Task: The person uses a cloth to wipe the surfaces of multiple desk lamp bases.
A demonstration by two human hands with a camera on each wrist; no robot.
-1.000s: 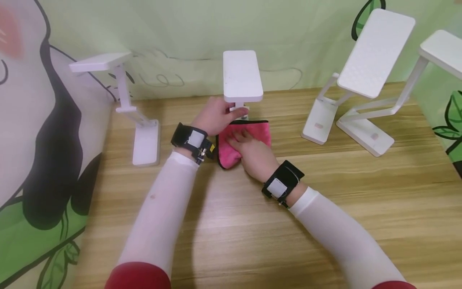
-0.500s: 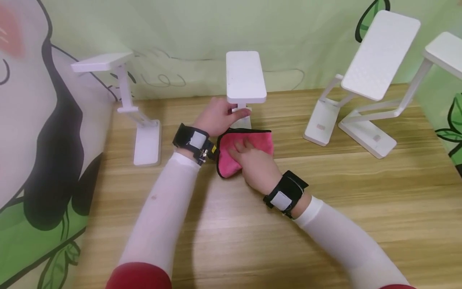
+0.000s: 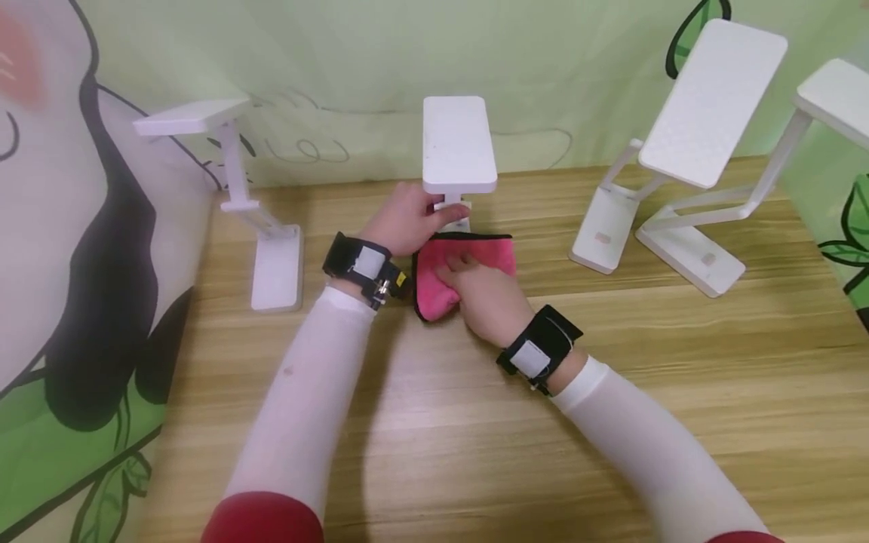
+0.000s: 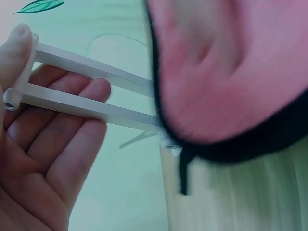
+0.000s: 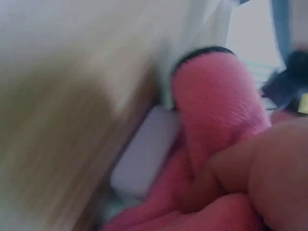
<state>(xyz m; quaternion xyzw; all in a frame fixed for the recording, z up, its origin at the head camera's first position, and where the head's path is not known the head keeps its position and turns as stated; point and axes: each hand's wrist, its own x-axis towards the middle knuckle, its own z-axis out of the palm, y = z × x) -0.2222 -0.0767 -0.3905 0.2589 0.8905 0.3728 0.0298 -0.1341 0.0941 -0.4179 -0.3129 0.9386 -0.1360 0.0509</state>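
In the head view, the left hand [image 3: 407,219] reaches beneath the head of the middle white lamp [image 3: 459,143] and grips its folding arm, the thumb lying across the front. The pink cloth [image 3: 432,290], edged in black, lies over the near part of that lamp, where its base stands on the wooden table [image 3: 441,460]. The right hand [image 3: 492,302] is on the cloth, palm down, its fingers bent into the bunched fabric and holding it. The two hands are close together but apart. One white lamp [image 3: 277,275] stands to the left of them, and a tilted-head lamp [image 3: 713,102] and a far-right lamp [image 3: 695,253] stand close together on the right.

In the left wrist view, the left hand's grip is loose and narrow: the thumb rests at the joint of the lamp arm, and the bent fingers [image 4: 97,90] lie behind its two parallel bars [image 4: 91,68]. The cloth hides the bars' other end.

The right wrist view is blurred. The right hand's fingers sink between folds of the cloth, one fold standing up with its dark hem on top. The lamp's pale base [image 5: 144,151] shows just beside the cloth; whether the fingers reach round it, I cannot tell.
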